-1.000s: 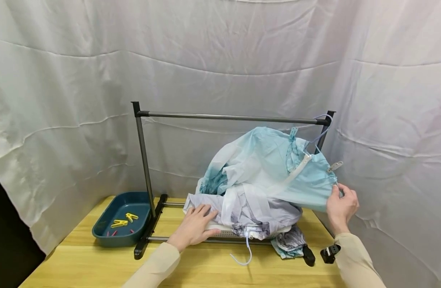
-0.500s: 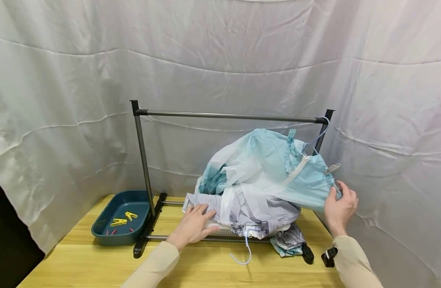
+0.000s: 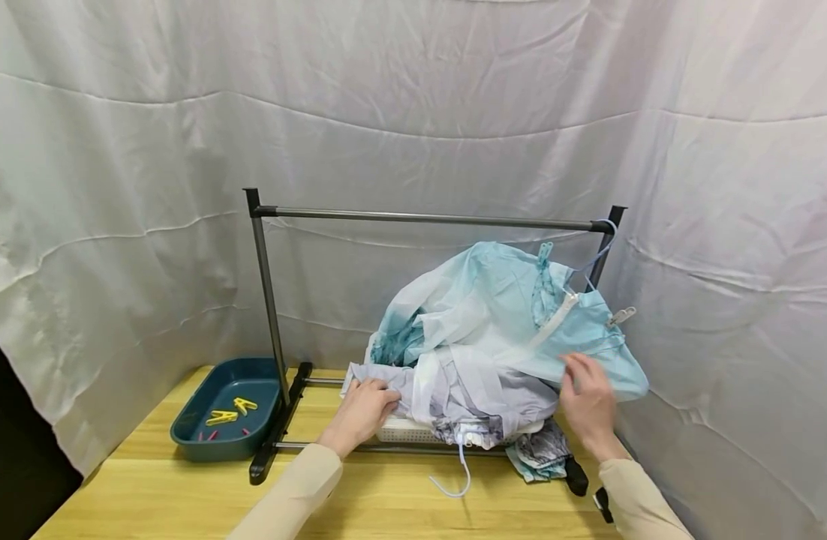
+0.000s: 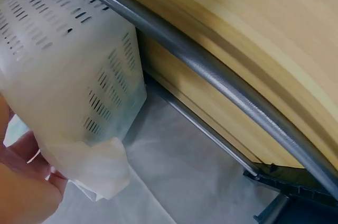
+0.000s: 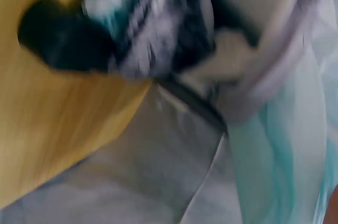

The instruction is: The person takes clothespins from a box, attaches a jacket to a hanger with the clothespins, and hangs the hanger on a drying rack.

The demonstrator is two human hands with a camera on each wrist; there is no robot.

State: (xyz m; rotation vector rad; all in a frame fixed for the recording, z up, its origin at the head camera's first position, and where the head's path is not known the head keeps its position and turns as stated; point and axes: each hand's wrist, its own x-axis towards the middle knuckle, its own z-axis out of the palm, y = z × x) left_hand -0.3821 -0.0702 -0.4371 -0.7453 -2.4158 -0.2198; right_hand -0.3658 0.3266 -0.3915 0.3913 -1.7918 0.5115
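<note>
Head view: lavender garment [image 3: 521, 394] lies between hands [image 3: 363, 411] [image 3: 589, 405].

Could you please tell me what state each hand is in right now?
Left hand: touching the lavender garment; whether it grips cannot be told.
Right hand: open, in front of the light-blue garment.

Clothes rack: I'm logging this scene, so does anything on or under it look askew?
Yes: the lavender garment lies bunched over the white basket; a hanger hook juts from its front edge, not hung on the rail.
</note>
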